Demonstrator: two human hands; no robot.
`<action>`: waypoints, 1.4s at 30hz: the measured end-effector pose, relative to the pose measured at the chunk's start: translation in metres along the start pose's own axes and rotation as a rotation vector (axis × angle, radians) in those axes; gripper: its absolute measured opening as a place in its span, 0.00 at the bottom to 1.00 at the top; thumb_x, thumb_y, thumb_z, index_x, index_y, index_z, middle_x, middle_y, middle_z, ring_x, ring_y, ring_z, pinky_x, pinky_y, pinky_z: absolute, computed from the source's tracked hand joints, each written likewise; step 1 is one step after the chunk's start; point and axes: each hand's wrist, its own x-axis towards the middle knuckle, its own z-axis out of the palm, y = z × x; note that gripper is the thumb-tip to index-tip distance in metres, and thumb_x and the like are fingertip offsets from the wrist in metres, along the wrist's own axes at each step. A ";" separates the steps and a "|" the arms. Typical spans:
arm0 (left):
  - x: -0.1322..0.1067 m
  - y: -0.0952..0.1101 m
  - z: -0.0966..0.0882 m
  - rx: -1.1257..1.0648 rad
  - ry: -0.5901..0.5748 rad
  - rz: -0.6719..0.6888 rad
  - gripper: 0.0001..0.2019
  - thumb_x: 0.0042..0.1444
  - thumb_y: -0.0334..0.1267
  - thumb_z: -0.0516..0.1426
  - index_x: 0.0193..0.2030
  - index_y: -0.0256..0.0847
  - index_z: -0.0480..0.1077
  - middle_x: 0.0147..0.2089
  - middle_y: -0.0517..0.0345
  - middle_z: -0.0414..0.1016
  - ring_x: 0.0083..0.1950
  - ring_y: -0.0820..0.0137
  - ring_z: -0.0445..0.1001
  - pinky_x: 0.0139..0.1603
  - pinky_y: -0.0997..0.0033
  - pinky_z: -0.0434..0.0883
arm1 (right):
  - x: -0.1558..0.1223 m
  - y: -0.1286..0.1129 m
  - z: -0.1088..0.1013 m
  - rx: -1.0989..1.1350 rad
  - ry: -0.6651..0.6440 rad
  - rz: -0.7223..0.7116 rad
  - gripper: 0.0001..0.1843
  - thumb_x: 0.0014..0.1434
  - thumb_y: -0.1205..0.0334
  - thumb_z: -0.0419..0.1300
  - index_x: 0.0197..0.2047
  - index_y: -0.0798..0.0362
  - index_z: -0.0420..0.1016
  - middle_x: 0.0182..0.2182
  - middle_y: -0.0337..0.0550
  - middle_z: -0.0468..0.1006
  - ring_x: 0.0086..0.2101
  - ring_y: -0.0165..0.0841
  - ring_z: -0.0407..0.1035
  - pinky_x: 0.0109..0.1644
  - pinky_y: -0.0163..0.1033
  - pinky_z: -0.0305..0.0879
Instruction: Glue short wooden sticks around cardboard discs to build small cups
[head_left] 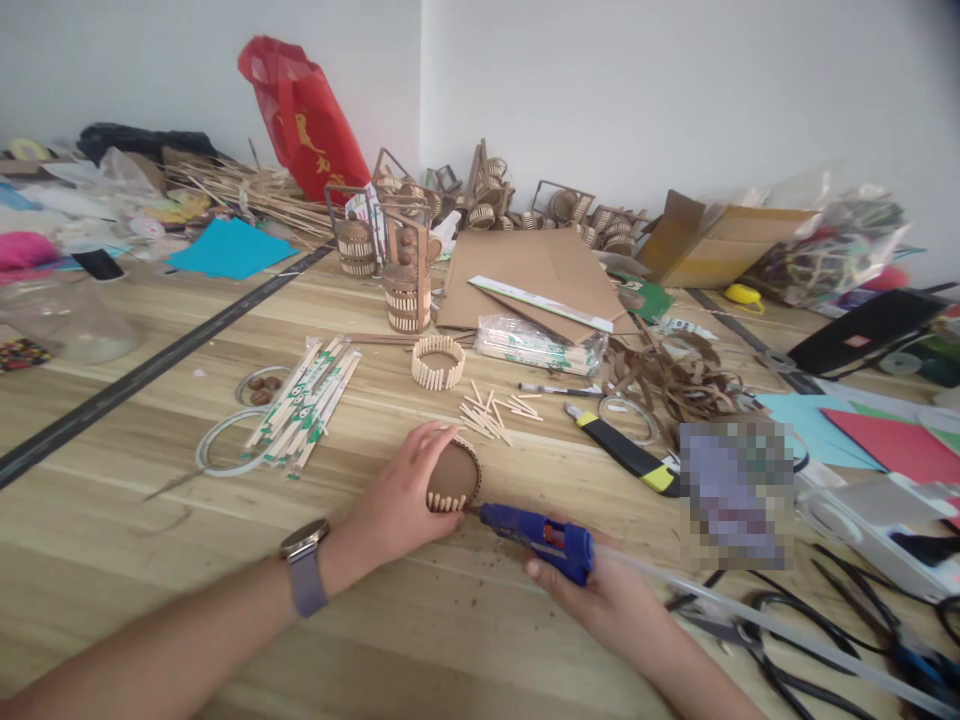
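Left hand (394, 495): grip grasping round cardboard base (455, 466)
Right hand (604, 600): grip around blue glue gun (517, 526)
Stick ring (437, 378): beyond, toward surface (420, 645) back edge

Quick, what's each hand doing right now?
Left hand: closed on the round base, holding it by its edge.
Right hand: closed around the glue gun, nozzle pointing toward the base.
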 end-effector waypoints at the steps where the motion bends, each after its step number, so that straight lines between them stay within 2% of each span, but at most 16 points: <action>1: 0.000 0.000 0.000 0.000 0.004 0.002 0.44 0.46 0.28 0.63 0.68 0.46 0.48 0.68 0.43 0.56 0.69 0.51 0.56 0.69 0.44 0.59 | 0.000 0.000 0.000 -0.003 0.003 0.002 0.19 0.58 0.46 0.56 0.42 0.49 0.79 0.41 0.49 0.83 0.42 0.47 0.76 0.47 0.47 0.71; 5: 0.000 -0.001 0.000 -0.005 0.015 0.011 0.44 0.46 0.28 0.63 0.68 0.46 0.49 0.68 0.43 0.57 0.69 0.50 0.56 0.68 0.44 0.59 | -0.001 0.002 0.003 -0.024 0.019 0.019 0.20 0.57 0.44 0.55 0.43 0.47 0.80 0.39 0.48 0.84 0.40 0.46 0.76 0.45 0.47 0.72; 10: 0.001 -0.001 0.000 -0.003 0.015 0.018 0.43 0.46 0.28 0.62 0.68 0.46 0.49 0.67 0.44 0.57 0.69 0.50 0.57 0.68 0.43 0.60 | -0.003 0.013 0.011 -0.055 0.054 0.035 0.24 0.56 0.40 0.55 0.45 0.47 0.79 0.40 0.48 0.83 0.41 0.47 0.76 0.47 0.47 0.72; 15: 0.001 -0.001 0.000 0.006 0.006 0.018 0.42 0.46 0.28 0.62 0.68 0.44 0.49 0.67 0.43 0.57 0.69 0.51 0.56 0.69 0.44 0.60 | -0.005 0.020 0.016 -0.110 0.087 0.034 0.23 0.57 0.41 0.56 0.46 0.47 0.80 0.41 0.49 0.83 0.42 0.47 0.77 0.47 0.47 0.72; 25: 0.001 0.001 -0.001 0.011 0.009 0.016 0.41 0.46 0.28 0.61 0.67 0.44 0.51 0.67 0.43 0.58 0.69 0.52 0.57 0.68 0.45 0.60 | -0.004 0.013 0.014 -0.178 0.105 -0.007 0.23 0.57 0.44 0.56 0.46 0.50 0.80 0.40 0.50 0.84 0.41 0.47 0.78 0.44 0.46 0.74; 33: 0.000 -0.001 0.001 0.018 0.016 0.013 0.42 0.45 0.28 0.62 0.67 0.44 0.51 0.67 0.43 0.58 0.69 0.51 0.57 0.68 0.44 0.61 | -0.004 0.011 0.012 -0.162 0.120 -0.091 0.20 0.59 0.47 0.55 0.46 0.48 0.79 0.40 0.47 0.84 0.41 0.44 0.78 0.44 0.42 0.74; 42: 0.001 -0.003 0.003 0.022 0.022 0.035 0.41 0.46 0.29 0.62 0.67 0.43 0.51 0.66 0.43 0.59 0.68 0.52 0.58 0.68 0.46 0.61 | -0.003 0.009 0.012 -0.163 0.118 -0.084 0.18 0.58 0.48 0.56 0.44 0.47 0.79 0.39 0.46 0.84 0.40 0.43 0.78 0.43 0.41 0.74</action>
